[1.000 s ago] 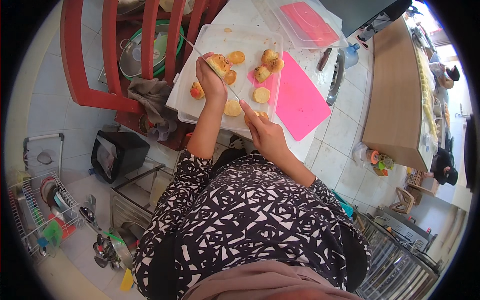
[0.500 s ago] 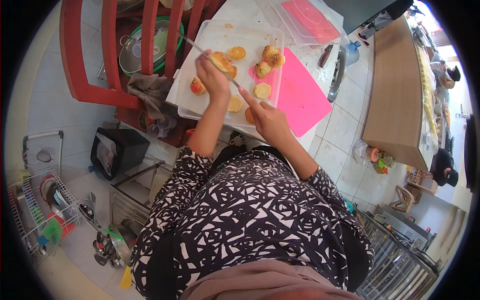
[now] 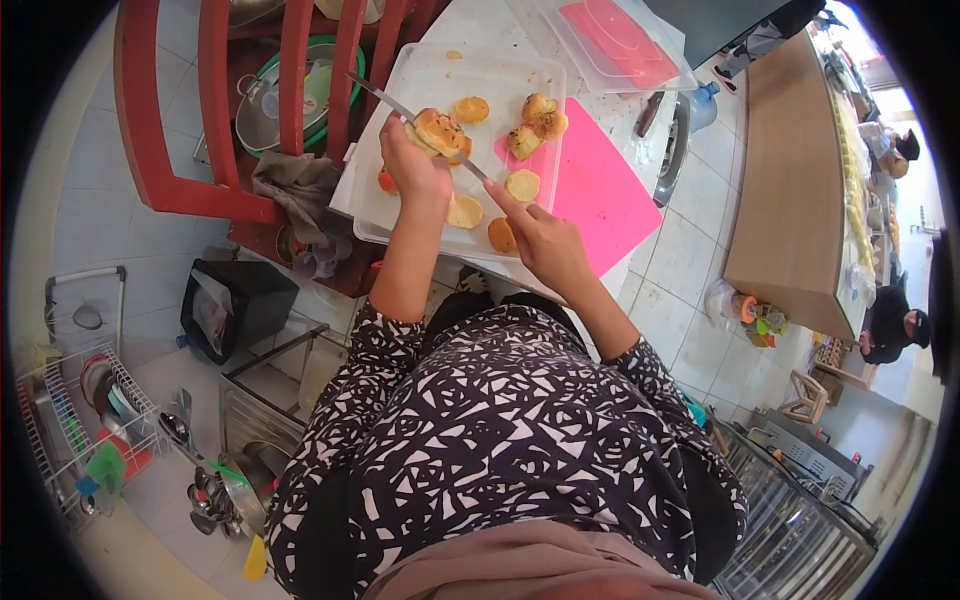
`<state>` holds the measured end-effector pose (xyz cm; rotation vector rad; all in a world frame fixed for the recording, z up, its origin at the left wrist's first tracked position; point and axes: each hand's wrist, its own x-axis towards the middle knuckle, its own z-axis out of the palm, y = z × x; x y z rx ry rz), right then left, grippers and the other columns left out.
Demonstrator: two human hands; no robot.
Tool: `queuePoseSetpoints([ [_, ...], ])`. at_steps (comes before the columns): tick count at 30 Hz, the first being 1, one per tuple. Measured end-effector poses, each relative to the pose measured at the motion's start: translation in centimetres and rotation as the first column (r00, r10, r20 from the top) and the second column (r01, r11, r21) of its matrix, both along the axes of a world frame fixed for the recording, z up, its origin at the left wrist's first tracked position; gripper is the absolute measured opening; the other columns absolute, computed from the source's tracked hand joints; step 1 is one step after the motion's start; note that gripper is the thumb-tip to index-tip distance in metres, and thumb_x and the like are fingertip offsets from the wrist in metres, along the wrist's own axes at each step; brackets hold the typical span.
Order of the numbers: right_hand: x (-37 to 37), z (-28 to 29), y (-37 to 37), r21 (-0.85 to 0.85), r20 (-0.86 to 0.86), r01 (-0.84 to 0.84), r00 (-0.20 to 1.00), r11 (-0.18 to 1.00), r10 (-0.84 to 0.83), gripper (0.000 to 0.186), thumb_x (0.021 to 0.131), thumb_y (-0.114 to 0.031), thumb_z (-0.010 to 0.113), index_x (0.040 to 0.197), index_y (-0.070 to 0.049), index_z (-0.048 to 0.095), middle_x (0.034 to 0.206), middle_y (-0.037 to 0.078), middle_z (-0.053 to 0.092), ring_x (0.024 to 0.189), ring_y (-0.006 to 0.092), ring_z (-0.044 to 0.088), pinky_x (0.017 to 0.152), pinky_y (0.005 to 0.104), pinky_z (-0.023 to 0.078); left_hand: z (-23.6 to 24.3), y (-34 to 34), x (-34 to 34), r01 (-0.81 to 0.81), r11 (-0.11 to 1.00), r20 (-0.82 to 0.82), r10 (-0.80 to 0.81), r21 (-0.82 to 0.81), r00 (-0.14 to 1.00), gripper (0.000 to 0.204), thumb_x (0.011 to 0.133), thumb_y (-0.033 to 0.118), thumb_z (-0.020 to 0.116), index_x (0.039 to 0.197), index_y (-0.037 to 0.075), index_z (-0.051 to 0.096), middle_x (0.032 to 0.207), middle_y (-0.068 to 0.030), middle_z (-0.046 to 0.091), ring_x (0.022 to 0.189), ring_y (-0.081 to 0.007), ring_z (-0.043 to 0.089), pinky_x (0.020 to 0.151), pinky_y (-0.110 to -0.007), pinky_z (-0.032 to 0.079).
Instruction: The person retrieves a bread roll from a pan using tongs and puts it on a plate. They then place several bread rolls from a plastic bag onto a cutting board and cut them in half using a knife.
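Note:
My left hand point(image 3: 412, 165) holds up a small golden bread bun point(image 3: 440, 128) with a browned, speckled top. In my right hand point(image 3: 550, 245) is the handle of a long knife point(image 3: 372, 90), with my index finger stretched along it. The blade runs across the bun, and its tip sticks out past my left fingers; the bun hides how deep it sits. Below lies a shallow clear plastic tray point(image 3: 410, 75). On it are pale round bread pieces point(image 3: 522, 186), a cluster of browned buns point(image 3: 540, 118), and a bun with a red patch point(image 3: 388, 180) partly behind my hand.
A pink cutting mat point(image 3: 605, 190) lies right of the tray, partly under it. Beyond are a clear container point(image 3: 670, 45) and a dark-handled utensil point(image 3: 649, 113). A red chair point(image 3: 215, 100) with a grey cloth point(image 3: 297, 183) stands left. Other people are far right.
My left hand has turned, bringing the bun's browned top into view above the blade. The knife stays in my right hand, nearly in the same place.

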<state>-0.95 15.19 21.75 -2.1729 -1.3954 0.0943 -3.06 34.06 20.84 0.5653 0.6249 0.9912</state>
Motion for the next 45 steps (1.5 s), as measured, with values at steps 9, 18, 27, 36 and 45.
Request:
queuePoseSetpoints([
  [9, 0.8, 0.0, -0.2, -0.055, 0.036, 0.028, 0.999, 0.998, -0.026, 0.065, 0.079, -0.008, 0.05, 0.135, -0.031, 0.028, 0.064, 0.007, 0.05, 0.046, 0.0233, 0.051, 0.041, 0.0342, 0.042, -0.5, -0.7, -0.2, 0.256, 0.958, 0.098, -0.245, -0.127, 0.965, 0.037, 0.092, 0.034, 0.035, 0.116, 0.005, 0.035, 0.107, -0.0168, 0.051, 0.092, -0.0269, 0.055, 0.081, -0.038, 0.045],
  [18, 0.9, -0.4, -3.6, 0.124, -0.172, 0.164, 0.975, 0.979, -0.141, 0.056, 0.08, 0.0, 0.054, 0.131, -0.017, 0.039, 0.067, 0.013, 0.054, 0.054, 0.0248, 0.053, 0.054, 0.0331, 0.043, -0.3, 0.3, 1.0, 0.475, 0.662, -0.466, -0.21, 0.58, 0.86, 0.04, 0.087, 0.029, 0.038, 0.116, 0.002, 0.047, 0.118, -0.0152, 0.048, 0.114, -0.0256, 0.043, 0.098, -0.033, 0.031],
  [27, 2.6, 1.3, -6.0, 0.211, -0.181, 0.367, 0.925, 0.906, -0.333, 0.057, 0.079, 0.0, 0.054, 0.131, -0.019, 0.04, 0.069, 0.013, 0.056, 0.058, 0.0263, 0.054, 0.057, 0.0336, 0.044, -4.9, -0.7, 6.3, 0.899, -0.176, -0.893, 0.144, 0.401, 0.427, 0.045, 0.063, 0.013, 0.067, 0.103, 0.006, 0.048, 0.099, -0.0132, 0.056, 0.094, -0.0294, 0.055, 0.081, -0.041, 0.044],
  [36, 1.4, 1.3, -6.5, 0.221, -0.277, 0.39, 0.904, 0.894, -0.325, 0.057, 0.079, 0.001, 0.054, 0.131, -0.017, 0.04, 0.066, 0.012, 0.053, 0.051, 0.0212, 0.05, 0.054, 0.0313, 0.043, -5.0, 2.0, 5.8, 0.77, 0.501, -0.691, -0.39, 0.395, 0.608, 0.041, 0.068, 0.008, 0.063, 0.105, 0.006, 0.044, 0.102, -0.015, 0.054, 0.088, -0.0287, 0.057, 0.071, -0.037, 0.051],
  [45, 0.0, 0.8, -2.5, 0.186, -0.325, 0.167, 0.94, 0.968, -0.1, 0.056, 0.08, -0.003, 0.054, 0.132, -0.019, 0.039, 0.063, 0.011, 0.052, 0.049, 0.0225, 0.05, 0.05, 0.0333, 0.042, -1.3, 0.7, 1.9, 0.751, 0.637, 0.409, -0.647, -0.175, 0.644, 0.039, 0.088, 0.024, 0.04, 0.113, -0.006, 0.042, 0.115, -0.0238, 0.047, 0.115, -0.0425, 0.041, 0.096, -0.053, 0.036],
])
